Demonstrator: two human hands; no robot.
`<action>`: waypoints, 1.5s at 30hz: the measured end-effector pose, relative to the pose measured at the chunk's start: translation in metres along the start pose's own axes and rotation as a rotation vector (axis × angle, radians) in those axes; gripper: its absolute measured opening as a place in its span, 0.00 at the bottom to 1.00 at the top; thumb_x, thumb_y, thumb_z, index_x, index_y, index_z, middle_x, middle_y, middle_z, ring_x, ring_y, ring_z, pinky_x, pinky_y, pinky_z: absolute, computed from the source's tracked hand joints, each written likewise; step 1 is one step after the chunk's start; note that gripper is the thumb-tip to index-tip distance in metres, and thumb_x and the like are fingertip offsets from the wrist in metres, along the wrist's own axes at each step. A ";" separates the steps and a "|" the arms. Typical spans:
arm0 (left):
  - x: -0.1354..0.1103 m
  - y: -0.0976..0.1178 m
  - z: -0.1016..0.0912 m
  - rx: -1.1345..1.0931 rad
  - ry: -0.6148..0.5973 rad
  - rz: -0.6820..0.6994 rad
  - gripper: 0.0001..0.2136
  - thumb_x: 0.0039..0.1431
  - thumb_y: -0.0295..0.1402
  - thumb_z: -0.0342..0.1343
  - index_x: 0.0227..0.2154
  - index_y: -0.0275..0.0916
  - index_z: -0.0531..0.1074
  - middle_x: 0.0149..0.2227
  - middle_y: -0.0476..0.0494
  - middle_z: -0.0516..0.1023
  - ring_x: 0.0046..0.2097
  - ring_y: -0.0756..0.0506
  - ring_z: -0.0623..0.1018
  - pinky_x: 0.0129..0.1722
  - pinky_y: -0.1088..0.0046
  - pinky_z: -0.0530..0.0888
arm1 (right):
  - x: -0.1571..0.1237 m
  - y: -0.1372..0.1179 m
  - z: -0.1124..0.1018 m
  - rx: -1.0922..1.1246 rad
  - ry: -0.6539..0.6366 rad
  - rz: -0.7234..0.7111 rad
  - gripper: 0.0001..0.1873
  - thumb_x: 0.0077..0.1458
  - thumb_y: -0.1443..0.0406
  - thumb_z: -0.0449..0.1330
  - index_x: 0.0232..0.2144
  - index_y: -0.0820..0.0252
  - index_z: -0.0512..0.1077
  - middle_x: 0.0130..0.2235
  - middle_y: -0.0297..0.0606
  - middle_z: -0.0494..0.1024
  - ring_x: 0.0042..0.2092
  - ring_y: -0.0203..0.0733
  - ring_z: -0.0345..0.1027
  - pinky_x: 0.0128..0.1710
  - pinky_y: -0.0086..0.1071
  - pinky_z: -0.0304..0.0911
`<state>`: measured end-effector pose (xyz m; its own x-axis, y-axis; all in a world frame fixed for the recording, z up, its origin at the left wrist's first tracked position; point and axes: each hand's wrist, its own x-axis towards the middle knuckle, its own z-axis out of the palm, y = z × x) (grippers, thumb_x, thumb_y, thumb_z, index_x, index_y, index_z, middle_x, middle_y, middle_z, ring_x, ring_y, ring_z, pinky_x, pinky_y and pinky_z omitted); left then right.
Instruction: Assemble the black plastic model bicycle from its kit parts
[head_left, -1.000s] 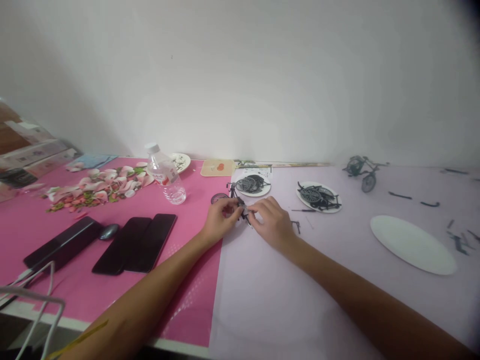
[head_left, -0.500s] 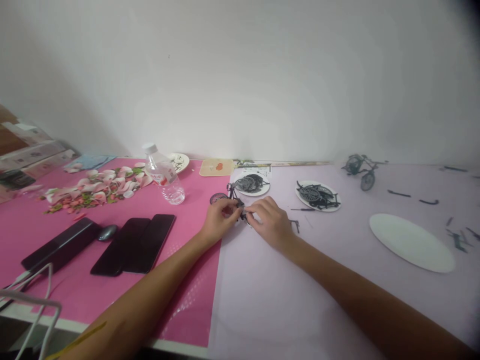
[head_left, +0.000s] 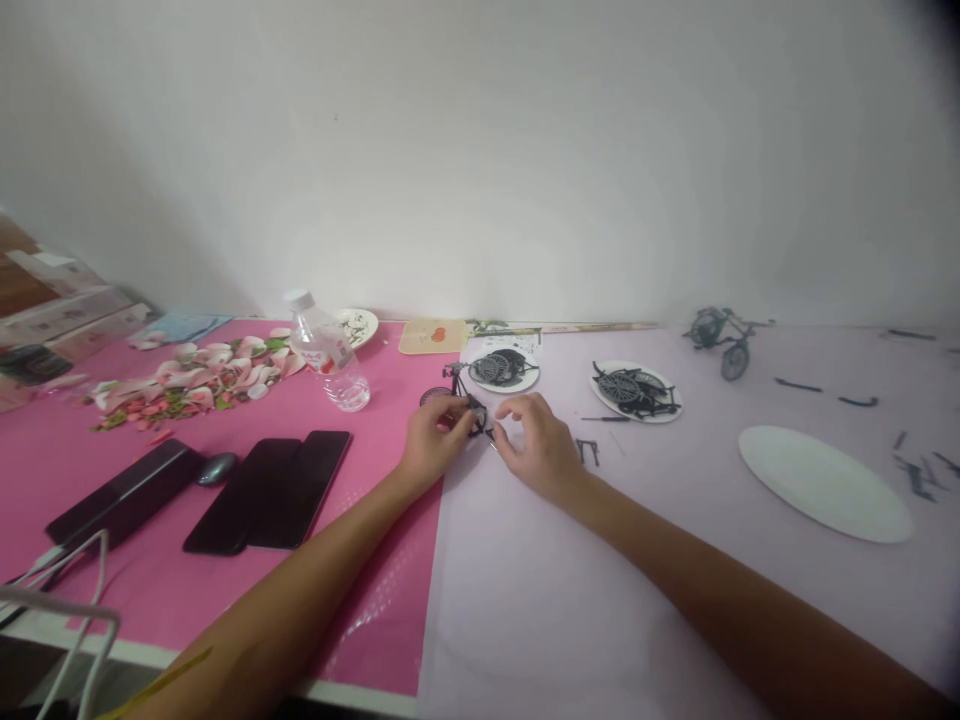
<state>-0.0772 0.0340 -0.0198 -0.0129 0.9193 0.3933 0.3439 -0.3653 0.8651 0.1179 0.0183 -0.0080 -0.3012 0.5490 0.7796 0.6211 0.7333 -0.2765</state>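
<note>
A small black model bicycle point(head_left: 478, 412) is held in my left hand point(head_left: 427, 440), thumb and fingers pinching its frame. One wheel and the upright bars show beyond the fingers; the rest is partly covered. Just right of it, my right hand point(head_left: 544, 447) has thumb and index finger parted, with nothing visible between them. The right fingertips are close to the bicycle's near end; whether they touch it I cannot tell. Beside the right hand lies a small black bracket-like part point(head_left: 588, 451). Behind are a plate point(head_left: 501, 389) and a second plate point(head_left: 637, 418) of black wheels and bicycle parts.
A finished-looking model bicycle point(head_left: 724, 338) stands at the back right, near loose black parts and a white oval plate point(head_left: 825, 485). On the left are a water bottle point(head_left: 326, 350), pink petal-like pieces point(head_left: 202, 375), two phones point(head_left: 296, 490), a mouse point(head_left: 216, 468) and a black box point(head_left: 124, 495).
My right thumb and index finger have come apart and drawn slightly away from the bicycle. The left hand keeps its grip, shifted a little to the left.
</note>
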 end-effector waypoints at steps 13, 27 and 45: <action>0.006 0.000 -0.001 -0.137 0.120 -0.110 0.17 0.62 0.45 0.63 0.43 0.35 0.80 0.33 0.44 0.81 0.31 0.48 0.78 0.34 0.72 0.76 | -0.003 -0.006 0.002 -0.163 -0.533 0.039 0.15 0.70 0.58 0.57 0.52 0.57 0.76 0.43 0.45 0.73 0.47 0.51 0.62 0.46 0.43 0.61; 0.007 -0.004 -0.003 -0.043 0.165 -0.040 0.15 0.67 0.46 0.58 0.40 0.37 0.79 0.37 0.43 0.79 0.36 0.47 0.78 0.36 0.72 0.76 | -0.008 0.001 0.013 -0.135 -0.461 -0.027 0.08 0.69 0.65 0.59 0.43 0.58 0.79 0.42 0.43 0.76 0.48 0.48 0.64 0.46 0.40 0.62; 0.008 -0.008 -0.001 -0.075 0.258 0.007 0.15 0.67 0.47 0.58 0.40 0.37 0.77 0.44 0.42 0.70 0.38 0.49 0.79 0.37 0.73 0.80 | -0.011 -0.001 0.010 0.087 -0.132 0.061 0.09 0.71 0.66 0.55 0.49 0.57 0.73 0.39 0.38 0.83 0.32 0.38 0.74 0.36 0.33 0.70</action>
<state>-0.0813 0.0444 -0.0231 -0.2530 0.8523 0.4577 0.2747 -0.3904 0.8787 0.1135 0.0156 -0.0221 -0.3609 0.6375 0.6807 0.5781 0.7256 -0.3731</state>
